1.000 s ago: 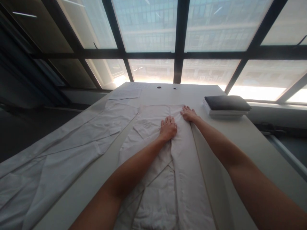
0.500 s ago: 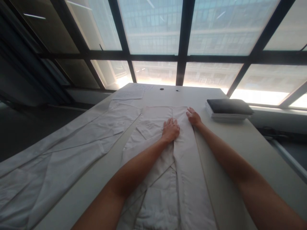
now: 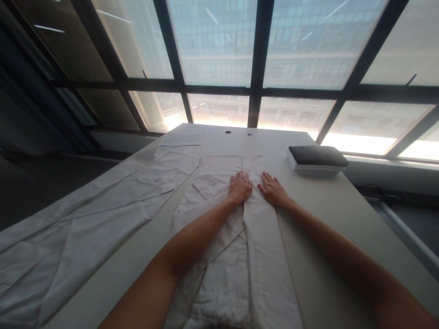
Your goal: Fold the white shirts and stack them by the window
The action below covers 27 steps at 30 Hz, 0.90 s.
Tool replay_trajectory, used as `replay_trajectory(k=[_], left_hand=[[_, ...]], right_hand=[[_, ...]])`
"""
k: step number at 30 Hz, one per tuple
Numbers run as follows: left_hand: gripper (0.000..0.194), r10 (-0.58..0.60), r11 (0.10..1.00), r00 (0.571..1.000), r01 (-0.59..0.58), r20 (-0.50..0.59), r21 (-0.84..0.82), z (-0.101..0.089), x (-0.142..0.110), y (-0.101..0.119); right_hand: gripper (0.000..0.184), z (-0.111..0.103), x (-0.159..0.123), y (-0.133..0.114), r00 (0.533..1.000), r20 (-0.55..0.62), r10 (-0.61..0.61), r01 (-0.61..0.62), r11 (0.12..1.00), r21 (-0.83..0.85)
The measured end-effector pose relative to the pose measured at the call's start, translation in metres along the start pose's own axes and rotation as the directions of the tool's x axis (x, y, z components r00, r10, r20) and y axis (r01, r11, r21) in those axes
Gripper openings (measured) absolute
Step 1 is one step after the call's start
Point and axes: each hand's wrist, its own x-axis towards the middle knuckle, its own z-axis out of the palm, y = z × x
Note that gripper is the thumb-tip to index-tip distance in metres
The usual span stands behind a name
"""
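— Pressing flat, both palms rest open on a folded white garment [image 3: 240, 237]: left hand [image 3: 240, 188], right hand [image 3: 273, 190] just beside it.
— What lies around them?
— Another white garment [image 3: 92, 219] spreads left of the left hand; a dark-topped stack [image 3: 317, 158] sits beyond the right hand.

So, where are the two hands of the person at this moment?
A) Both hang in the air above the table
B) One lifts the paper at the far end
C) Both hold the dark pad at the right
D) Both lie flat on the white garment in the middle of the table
D: the left hand and the right hand lie flat, side by side, on the white garment.
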Motion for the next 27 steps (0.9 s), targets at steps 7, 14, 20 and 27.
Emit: replay_trajectory(k=[7,14,20,27], left_hand=[[0.052,0.001,1.0,1.0,-0.001,0.005,0.006,-0.0024,-0.0008,0.0002],[0.053,0.003,1.0,1.0,-0.003,0.008,0.012,-0.0028,0.0001,0.0],[0.052,0.0,1.0,1.0,0.0,0.017,0.003,-0.0051,-0.0009,0.0006],[0.053,0.001,1.0,1.0,-0.001,0.011,0.006,-0.0004,0.0014,-0.0017]], right_hand=[[0.062,-0.0009,0.0088,-0.0005,0.999,-0.004,0.047,-0.047,0.998,0.041],[0.058,0.0005,0.0024,-0.002,0.987,-0.083,0.134,-0.13,0.99,0.054],[0.055,-0.0061,0.0015,-0.002,0.984,-0.096,0.15,-0.145,0.988,0.058],[0.054,-0.0044,0.0017,0.0015,0.983,-0.11,0.145,-0.143,0.989,0.026]])
